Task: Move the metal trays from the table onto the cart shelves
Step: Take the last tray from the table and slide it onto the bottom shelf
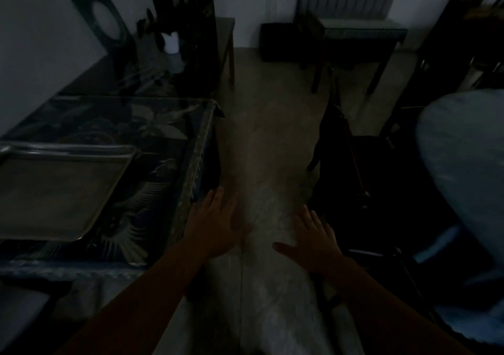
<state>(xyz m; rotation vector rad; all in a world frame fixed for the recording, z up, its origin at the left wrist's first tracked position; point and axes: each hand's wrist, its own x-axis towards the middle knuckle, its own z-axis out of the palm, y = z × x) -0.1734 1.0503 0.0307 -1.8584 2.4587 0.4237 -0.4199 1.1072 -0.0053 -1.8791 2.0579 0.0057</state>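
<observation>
I see the shallow rectangular grey metal tray [58,191] lying flat on the dark patterned bench [152,142] at nine o'clock. My left hand [215,223] and right hand [313,234] hover over the pale floor [261,136], fingers spread, grasping nothing, the left just beside the bench edge.

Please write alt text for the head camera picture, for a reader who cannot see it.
In a dim room, a person's left hand and right hand reach forward, open and empty, above a pale floor. On the left, a metal tray lies on a table with a patterned cloth.
</observation>
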